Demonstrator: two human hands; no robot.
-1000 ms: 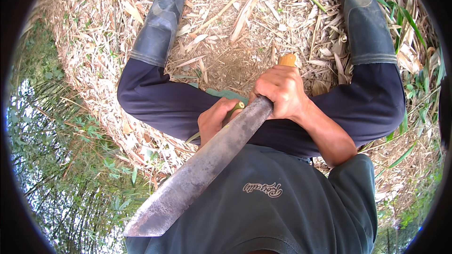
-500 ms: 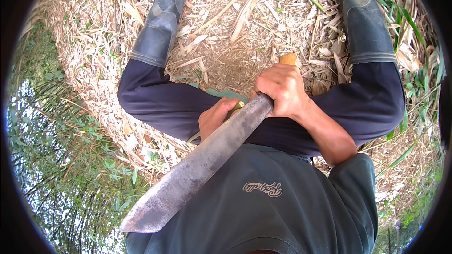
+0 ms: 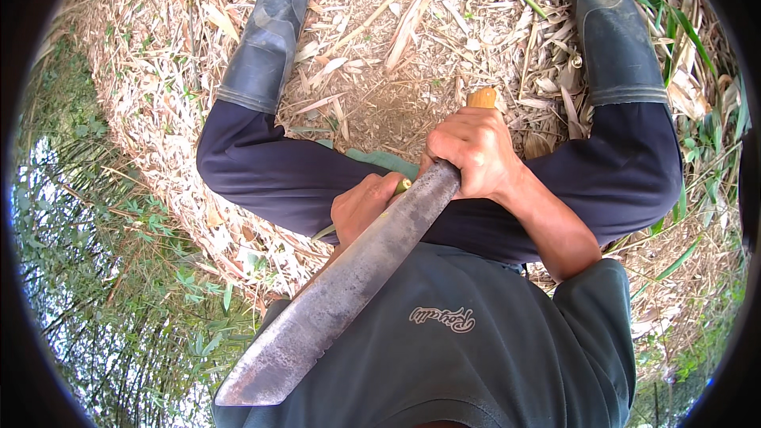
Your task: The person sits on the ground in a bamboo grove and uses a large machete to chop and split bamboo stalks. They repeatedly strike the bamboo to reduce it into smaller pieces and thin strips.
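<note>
from the left, we see leafy plants (image 3: 158,230), thin and tangled, with pale light showing through. next come dry leaves (image 3: 198,40), papery, straw-coloured and curled, strewn over brown soil. a boot (image 3: 269,40), dark, smooth and dusty, meets the trousers (image 3: 269,170), plain dark cloth over bent, spread legs. the knife (image 3: 341,293) slants from the slanted tip at lower left up toward the centre: a long, broad metal blade, grey, mottled with dark stains, with small nicks along its lower edge. it crosses in front of the shirt (image 3: 507,293), soft dark green cloth with pale lettering. just past the left hand (image 3: 361,206) we find the stem (image 3: 403,185), green and round, its cut end pale. the handle (image 3: 481,98) is smooth yellow-brown wood. farther right stand the other boot (image 3: 622,47) and long green blades of grass (image 3: 694,40).

now the fingers. the left hand's are curled together around the stem, the thumb along it; the blade hides part of this hand. we cannot tell whether stem and blade touch. the right hand (image 3: 472,150) is wrapped tightly round the handle, knuckles up.
</note>
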